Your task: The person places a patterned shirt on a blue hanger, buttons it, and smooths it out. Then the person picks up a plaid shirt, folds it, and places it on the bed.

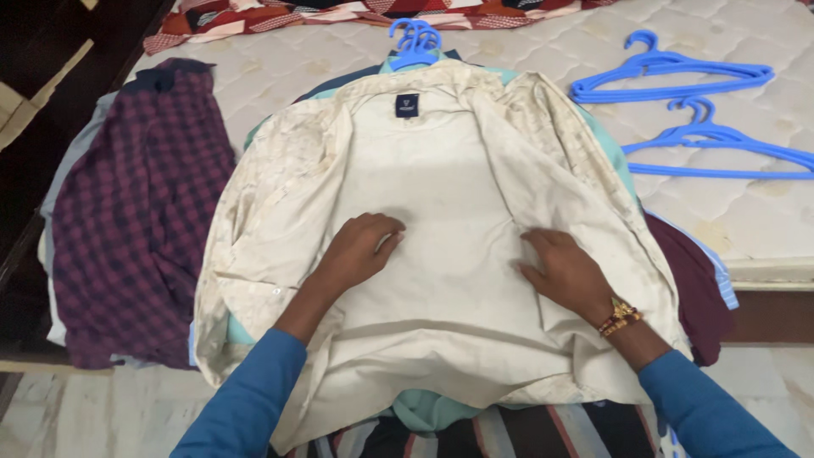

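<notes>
Cream shirt [441, 178] laid open, inside up, on a pile of clothes at the mattress [280, 68] edge. Both front panels thrown out to the sides, dark label [407, 105] well beyond the fingertips at the collar. Both palms down on the back panel, so smoothing or flattening by the look of it. Just a guess from the pose.

Left hand [360, 250]: resting left of centre, fingers bunched together and curled, tips tucked down into the cloth. Can't tell whether pinching a bit of fabric or only pressing. Wrist straight, blue sleeve coming up from the bottom edge.

Right hand [566, 271]: flatter, fingers slightly spread and pointing inward toward the left hand, nothing gripped. Beaded bracelet [621, 315] at the wrist, forearm angled in from the lower right.

Bare strip of cloth between the two sets of fingertips, a few soft creases below the palms toward the hem. For getting this flat: even pressure outward from the middle, and no dragging the layers underneath.

Around it:
- blue hanger [414, 41] hook poking out past the collar, far ahead of the fingers
- two more blue hangers [670, 72] well off beyond the right fingers
- purple check shirt [136, 220] outside the left hand
- maroon garment [691, 288] sticking out just past the right wrist
- teal cloth [424, 411] peeking out under the hem, between the forearms
</notes>
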